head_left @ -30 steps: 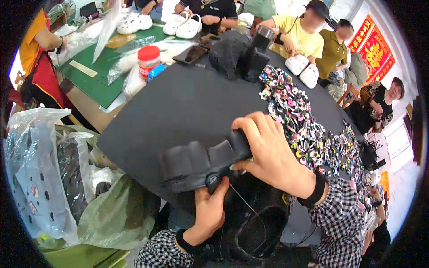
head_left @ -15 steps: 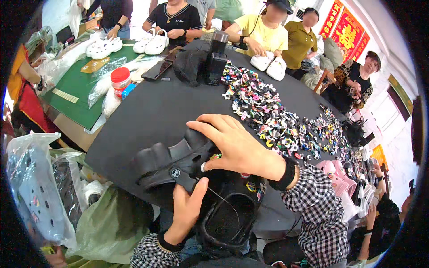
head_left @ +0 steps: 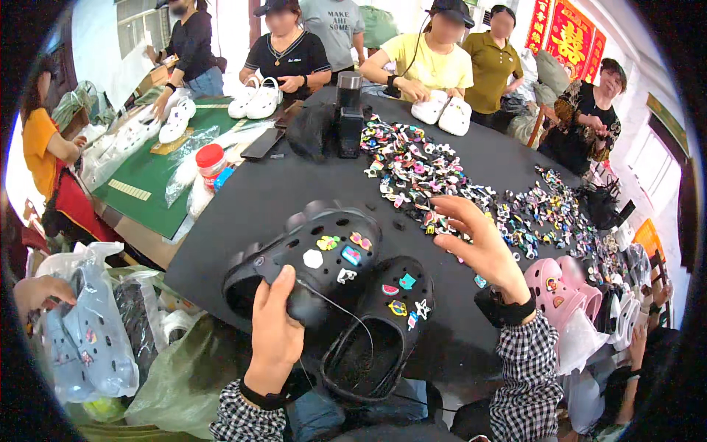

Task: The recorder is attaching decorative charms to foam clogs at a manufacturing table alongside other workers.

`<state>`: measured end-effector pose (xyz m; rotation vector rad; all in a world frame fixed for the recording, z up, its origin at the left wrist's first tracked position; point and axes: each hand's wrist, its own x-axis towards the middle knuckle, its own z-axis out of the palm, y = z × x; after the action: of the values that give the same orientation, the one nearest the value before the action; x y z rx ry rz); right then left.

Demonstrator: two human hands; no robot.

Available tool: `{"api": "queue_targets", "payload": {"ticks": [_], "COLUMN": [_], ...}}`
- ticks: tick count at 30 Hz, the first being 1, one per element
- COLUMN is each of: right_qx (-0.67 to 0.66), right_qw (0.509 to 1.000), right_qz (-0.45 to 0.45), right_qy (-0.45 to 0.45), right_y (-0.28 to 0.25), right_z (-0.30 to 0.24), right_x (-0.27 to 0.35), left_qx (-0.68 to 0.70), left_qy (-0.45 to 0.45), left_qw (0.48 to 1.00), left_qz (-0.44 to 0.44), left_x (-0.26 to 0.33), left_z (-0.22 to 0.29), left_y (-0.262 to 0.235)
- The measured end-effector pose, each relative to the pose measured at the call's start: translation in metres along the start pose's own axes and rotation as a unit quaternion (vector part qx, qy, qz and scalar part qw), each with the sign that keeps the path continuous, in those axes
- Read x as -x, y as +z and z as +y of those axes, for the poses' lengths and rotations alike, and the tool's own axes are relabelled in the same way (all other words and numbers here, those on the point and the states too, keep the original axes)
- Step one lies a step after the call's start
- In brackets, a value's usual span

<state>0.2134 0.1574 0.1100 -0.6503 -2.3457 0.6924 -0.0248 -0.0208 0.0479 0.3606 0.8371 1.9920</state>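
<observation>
My left hand grips the heel end of a black clog whose top carries several coloured charms. A second black clog lies under and beside it, toe toward the table, also dotted with charms. My right hand is off the clogs, fingers spread, hovering at the near edge of a wide scatter of small coloured charms on the black round table. Both my sleeves are black-and-white check.
Pink clogs lie at the right. Several people sit around the far side holding white clogs. A black bag and dark boxes stand mid-table. A green table with a red-lidded jar is left; plastic bags of clogs sit lower left.
My right hand has let go of the black clog and moved right to the charm pile. The clogs now show their decorated tops, held by my left hand alone.
</observation>
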Motion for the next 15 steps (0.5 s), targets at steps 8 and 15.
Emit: {"api": "queue_targets", "payload": {"ticks": [8,15], "right_qx": [-0.109,-0.108], "right_qw": [0.978,0.968], "right_qz": [0.143,0.198], "right_qy": [0.111,0.111], "right_y": [-0.025,-0.035], "right_z": [0.05,0.094], "right_x": [0.008,0.014], "left_qx": [0.077,0.132], "left_qy": [-0.016,-0.046], "left_qw": [0.997,0.99], "left_qz": [0.007,0.02], "left_x": [0.014,0.007], "left_z": [0.028,0.02], "left_y": [0.012,0.01]}}
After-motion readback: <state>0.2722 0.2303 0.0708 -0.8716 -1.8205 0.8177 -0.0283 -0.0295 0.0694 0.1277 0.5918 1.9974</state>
